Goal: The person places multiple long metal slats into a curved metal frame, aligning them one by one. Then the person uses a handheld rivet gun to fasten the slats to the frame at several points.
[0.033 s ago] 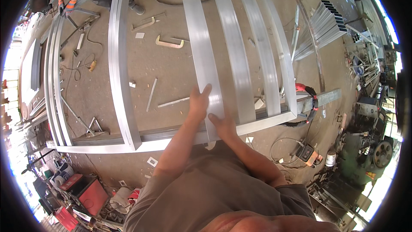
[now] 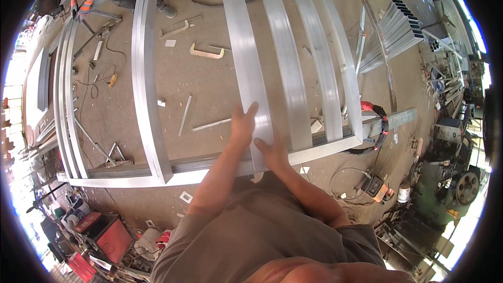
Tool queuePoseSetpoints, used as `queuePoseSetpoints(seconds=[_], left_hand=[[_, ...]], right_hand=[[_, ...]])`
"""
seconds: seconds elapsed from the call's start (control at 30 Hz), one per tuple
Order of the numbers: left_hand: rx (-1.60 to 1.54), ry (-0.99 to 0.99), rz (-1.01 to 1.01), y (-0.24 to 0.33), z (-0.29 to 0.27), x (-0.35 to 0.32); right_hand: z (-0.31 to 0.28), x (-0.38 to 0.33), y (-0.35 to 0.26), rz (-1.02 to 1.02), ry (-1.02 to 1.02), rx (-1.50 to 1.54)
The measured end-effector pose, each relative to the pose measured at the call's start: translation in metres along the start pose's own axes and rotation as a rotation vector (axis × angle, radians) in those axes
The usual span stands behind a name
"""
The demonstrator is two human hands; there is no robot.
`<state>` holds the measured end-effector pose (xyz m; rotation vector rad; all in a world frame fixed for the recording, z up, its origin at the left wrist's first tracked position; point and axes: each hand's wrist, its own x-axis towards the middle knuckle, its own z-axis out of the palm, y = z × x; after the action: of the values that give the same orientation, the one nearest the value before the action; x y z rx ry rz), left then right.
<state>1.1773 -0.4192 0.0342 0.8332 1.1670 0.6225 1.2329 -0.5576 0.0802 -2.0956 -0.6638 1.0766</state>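
Note:
A wide silver metal tube (image 2: pixel 242 36) runs away from me across a large metal frame. My left hand (image 2: pixel 243 127) grips its left side, with the thumb resting on top and the other fingers partly hidden. Closer to my body, my right hand (image 2: pixel 274 155) is closed around the right side near the tube's end, its thumb also on top. That near end meets the frame's front rail (image 2: pixel 183 177). To the right, several similar tubes (image 2: pixel 287 65) lie roughly parallel. A double upright bar (image 2: pixel 145 73) crosses the frame on the left.
Clamps (image 2: pixel 208 54) and loose metal strips (image 2: pixel 212 124) lie on the floor inside the frame. At the far left a co-worker's gloved hands (image 2: pixel 81 8) are by the frame. A tube stack (image 2: pixel 395 34) is at right; a red box (image 2: pixel 109 236) stands lower left.

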Motion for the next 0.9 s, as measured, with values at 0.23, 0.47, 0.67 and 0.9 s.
queuePoseSetpoints(seconds=[0.23,0.47,0.67,0.9], left_hand=[[0.004,-0.032,-0.052,0.004,-0.002,0.006],[-0.021,-0.016,-0.086,0.007,0.003,0.005],[-0.023,-0.031,-0.050,0.006,0.004,0.009],[-0.078,-0.063,-0.082,0.004,0.003,0.011]], right_hand=[[0.002,0.004,-0.010,0.012,0.014,0.035],[-0.003,0.006,-0.012,-0.024,0.036,0.000],[-0.003,0.008,-0.009,-0.022,0.032,-0.018],[-0.003,0.009,-0.011,-0.024,0.027,-0.041]])
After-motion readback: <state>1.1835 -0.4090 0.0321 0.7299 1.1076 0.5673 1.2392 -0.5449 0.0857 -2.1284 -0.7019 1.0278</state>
